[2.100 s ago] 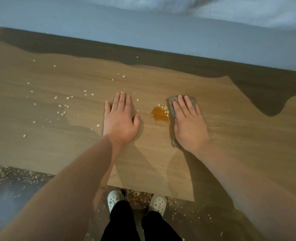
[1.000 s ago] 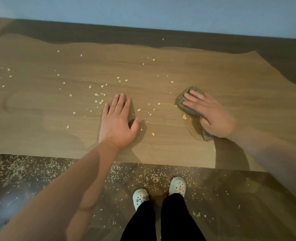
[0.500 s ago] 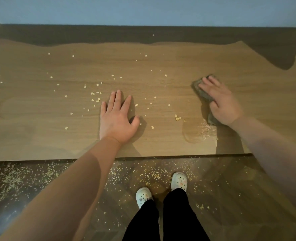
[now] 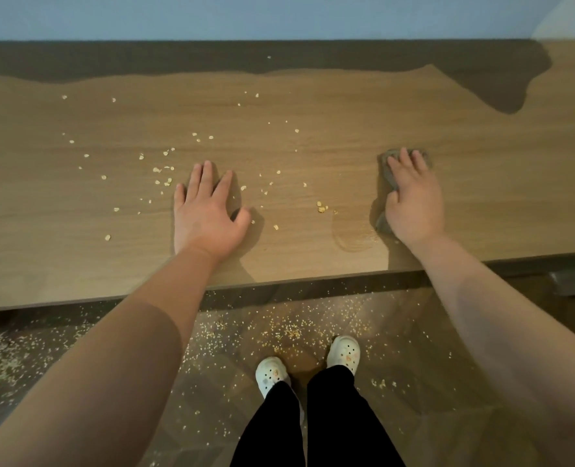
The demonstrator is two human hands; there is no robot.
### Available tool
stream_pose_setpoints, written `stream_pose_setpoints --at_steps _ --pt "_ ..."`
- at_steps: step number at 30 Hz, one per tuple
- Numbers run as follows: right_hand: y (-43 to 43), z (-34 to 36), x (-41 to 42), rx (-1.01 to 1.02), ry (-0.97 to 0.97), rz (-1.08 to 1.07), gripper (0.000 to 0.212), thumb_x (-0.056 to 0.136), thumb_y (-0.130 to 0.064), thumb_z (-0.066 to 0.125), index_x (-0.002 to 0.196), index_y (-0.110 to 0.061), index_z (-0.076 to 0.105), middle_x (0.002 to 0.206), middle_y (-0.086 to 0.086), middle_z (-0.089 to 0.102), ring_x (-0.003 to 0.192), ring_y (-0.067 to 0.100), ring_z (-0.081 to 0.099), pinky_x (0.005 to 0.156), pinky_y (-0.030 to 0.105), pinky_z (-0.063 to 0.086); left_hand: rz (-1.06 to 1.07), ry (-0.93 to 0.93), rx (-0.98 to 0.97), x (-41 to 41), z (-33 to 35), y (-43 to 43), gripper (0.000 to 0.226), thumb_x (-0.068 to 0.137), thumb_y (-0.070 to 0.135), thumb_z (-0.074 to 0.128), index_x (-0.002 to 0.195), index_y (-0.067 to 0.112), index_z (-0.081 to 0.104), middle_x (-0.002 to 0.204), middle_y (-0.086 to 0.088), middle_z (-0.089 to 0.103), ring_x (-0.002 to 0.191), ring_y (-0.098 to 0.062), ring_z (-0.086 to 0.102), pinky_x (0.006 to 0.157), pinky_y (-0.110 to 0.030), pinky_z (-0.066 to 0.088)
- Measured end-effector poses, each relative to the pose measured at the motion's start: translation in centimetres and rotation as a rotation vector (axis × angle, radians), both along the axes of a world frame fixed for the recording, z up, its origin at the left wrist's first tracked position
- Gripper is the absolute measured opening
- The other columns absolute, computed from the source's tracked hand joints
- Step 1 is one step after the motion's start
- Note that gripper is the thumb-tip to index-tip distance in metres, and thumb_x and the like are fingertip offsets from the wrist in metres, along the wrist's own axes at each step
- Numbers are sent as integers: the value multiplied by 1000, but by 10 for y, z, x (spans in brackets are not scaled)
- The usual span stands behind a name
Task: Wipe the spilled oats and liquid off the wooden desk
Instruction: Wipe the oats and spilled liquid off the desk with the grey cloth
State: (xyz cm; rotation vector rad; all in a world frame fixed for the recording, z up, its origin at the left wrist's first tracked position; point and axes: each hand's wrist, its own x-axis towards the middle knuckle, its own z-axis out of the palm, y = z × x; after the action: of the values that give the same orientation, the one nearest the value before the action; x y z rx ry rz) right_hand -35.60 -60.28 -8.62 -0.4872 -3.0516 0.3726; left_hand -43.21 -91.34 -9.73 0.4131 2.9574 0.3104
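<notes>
Bench (image 4: 313, 106): wooden, long. Floor (image 4: 448, 365): white shoes (image 4: 344, 353) standing on it. Left hand (image 4: 208, 214): flat on the bench, fingers straight, holding nothing. Right hand (image 4: 414, 200): fingers straight, pressing a grey cloth (image 4: 389, 170) down towards the front edge. Wet smear (image 4: 353, 241): just left of the cloth. Oats (image 4: 164, 170): scattered around the left hand and between both hands. Amber puddle of two seconds ago: gone.
</notes>
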Motion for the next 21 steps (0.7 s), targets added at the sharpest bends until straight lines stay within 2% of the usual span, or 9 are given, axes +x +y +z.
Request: stream_pose_setpoints --at_steps 5,8,12,15,18,21 --pt "21 18 1 -93 -97 277 62 95 -2 42 152 -23 29 160 -8 17 149 9 5 122 37 3 0 -17 112 -1 2 -3 61 96 43 36 153 21 30 164 -6 9 151 -19 0 123 -41 -1" --pt "55 21 19 -140 -84 89 60 97 -3 41 151 -26 31 161 -8 19 149 9 6 124 40 7 -85 -49 153 7 2 -20 68 91 46 25 154 19 29 164 -4 11 151 -17 2 122 -35 -1" --pt "44 14 55 -91 -49 -139 56 98 -8 43 151 -21 33 162 -3 21 150 15 9 123 43 10 -154 -8 -96 30 -3 -39 74 91 56 13 157 24 11 164 -2 -1 151 -17 -5 122 -41 0" --pt "5 7 58 57 -78 -253 59 97 -17 42 154 -16 25 163 5 15 151 24 8 123 46 12 -112 -3 -166 34 -4 -35 71 95 59 18 157 27 4 164 -2 -7 150 -19 -11 121 -47 -2" --pt "-49 2 41 119 -135 -228 63 98 -28 35 156 -15 13 164 9 4 151 27 2 122 49 9 -113 -5 -184 34 -4 -32 73 95 60 19 157 27 1 164 -2 -9 150 -19 -13 121 -48 -3" --pt "-92 0 28 131 -161 -75 65 97 -32 30 156 -17 7 164 8 -2 151 26 -4 122 47 1 -114 -9 -182 34 -5 -33 73 95 61 19 156 27 -2 163 -2 -11 150 -19 -14 121 -49 -4"
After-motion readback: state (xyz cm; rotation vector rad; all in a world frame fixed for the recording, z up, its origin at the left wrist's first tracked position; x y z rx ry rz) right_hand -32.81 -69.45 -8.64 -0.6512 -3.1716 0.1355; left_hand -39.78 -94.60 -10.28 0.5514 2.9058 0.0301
